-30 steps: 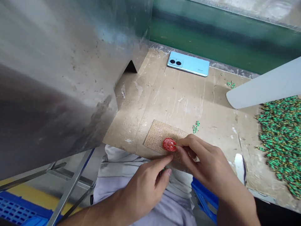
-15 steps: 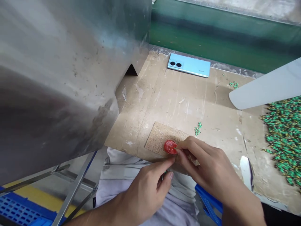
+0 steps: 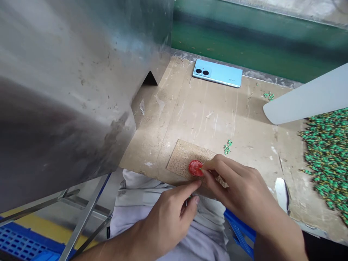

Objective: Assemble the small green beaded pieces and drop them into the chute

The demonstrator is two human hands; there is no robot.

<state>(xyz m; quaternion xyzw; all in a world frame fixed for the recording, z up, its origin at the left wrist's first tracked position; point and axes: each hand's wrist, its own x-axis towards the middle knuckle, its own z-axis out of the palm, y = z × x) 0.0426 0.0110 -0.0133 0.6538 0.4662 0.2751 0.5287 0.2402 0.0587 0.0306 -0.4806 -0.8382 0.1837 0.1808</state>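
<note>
A shallow red cap (image 3: 195, 168) with a whitish wet-looking smear inside lies on a speckled tan board (image 3: 178, 159) at the table's front edge. My right hand (image 3: 236, 185) pinches a tiny green piece (image 3: 200, 168) between thumb and forefinger, over the cap's right side. Just in front of the board, my left hand (image 3: 174, 214) is half curled, its forefinger stretched toward the cap. A bit of green shows between its thumb and fingers; most of what it holds is hidden. A small cluster of green pieces (image 3: 227, 146) lies behind the board.
A large heap of green and dark pieces (image 3: 328, 156) covers the right side of the table. Above it slants a grey-white tube (image 3: 304, 99). A light blue phone (image 3: 220, 75) lies at the back. A big metal panel (image 3: 81, 72) stands close on the left.
The right fingertips and the tiny green piece have shifted slightly at the cap's right side. My left hand keeps nearly the same pose. The whole view has shifted slightly.
</note>
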